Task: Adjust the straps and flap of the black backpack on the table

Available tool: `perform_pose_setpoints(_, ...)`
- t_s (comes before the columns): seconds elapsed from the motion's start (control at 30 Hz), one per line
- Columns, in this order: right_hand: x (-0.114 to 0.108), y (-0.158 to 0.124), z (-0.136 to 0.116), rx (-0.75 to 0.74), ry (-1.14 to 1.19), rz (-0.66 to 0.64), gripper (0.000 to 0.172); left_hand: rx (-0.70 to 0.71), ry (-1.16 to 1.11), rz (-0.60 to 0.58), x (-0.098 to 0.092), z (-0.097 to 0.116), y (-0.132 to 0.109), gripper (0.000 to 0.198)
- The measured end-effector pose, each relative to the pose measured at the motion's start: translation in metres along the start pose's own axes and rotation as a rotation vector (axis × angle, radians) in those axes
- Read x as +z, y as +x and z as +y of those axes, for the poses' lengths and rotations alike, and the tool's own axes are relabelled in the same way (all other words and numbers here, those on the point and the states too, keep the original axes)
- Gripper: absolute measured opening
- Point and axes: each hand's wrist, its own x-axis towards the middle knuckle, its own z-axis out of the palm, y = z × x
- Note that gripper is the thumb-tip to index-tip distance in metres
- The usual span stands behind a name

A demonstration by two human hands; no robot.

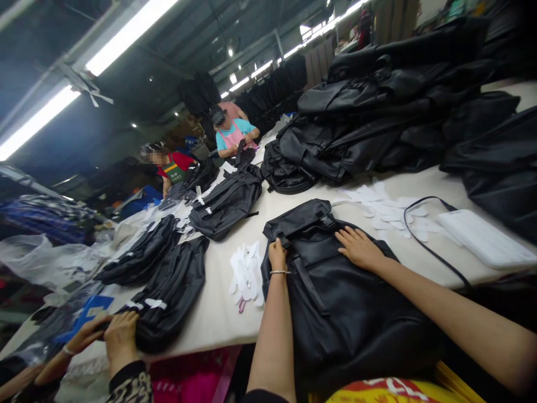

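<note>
Head view: we look forward and down along a long pale worktable (222,316) under strip lights (128,36).
Left hand (277,254): we clench it around a strap (286,240) at the top of the black backpack (335,296); a thin bracelet (280,272) circles our wrist.
Right hand (358,248): open, fingers spread, pressing flat on the backpack's upper front.
Backpack: it lies on its back at the table's near edge, with its top flap (296,218) pointing away from us.
Nearby on the table: a scatter of white paper pieces (245,274) lies just left of our left arm, and more white pieces (381,210) lie beyond our right hand. A black cord (428,235) loops beside a flat white packet (482,238).
Co-worker's hands: at lower left, two hands (119,336) grip another black bag (165,299), and a patterned sleeve (130,386) shows at one wrist.
Farther along: a heap of black backpacks (377,123) rises on the right, while two aproned co-workers (230,134) stand at the far end.
</note>
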Motion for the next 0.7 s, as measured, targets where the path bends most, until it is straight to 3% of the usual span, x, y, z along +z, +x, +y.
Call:
perform_pose_setpoints(0.13, 0.012, -0.003, -0.003, 0.028, 0.023, 0.08, 0.053, 0.228, 0.195, 0.014, -0.027, -0.002, -0.019, 0.02)
perform_pose_setpoints(0.3, -0.02, 0.023, 0.018, 0.164, 0.296, 0.152, 0.037, 0.412, 0.354, 0.052, -0.036, -0.003, -0.025, 0.023)
perform_pose_setpoints(0.43, -0.034, 0.064, 0.035, 0.226, 0.343, 0.054, 0.032, 0.526, 0.582, 0.059, -0.031, -0.018, -0.014, 0.028)
perform_pose_setpoints(0.57, -0.026, 0.098, 0.035, 0.2, 0.373, -0.076, 0.028, 0.543, 0.725, 0.091, -0.027, -0.038, -0.004, 0.033)
perform_pose_setpoints(0.7, -0.018, 0.109, 0.029, 0.255, 0.35, -0.104, 0.026, 0.553, 0.761, 0.069, -0.026, -0.046, 0.002, 0.033)
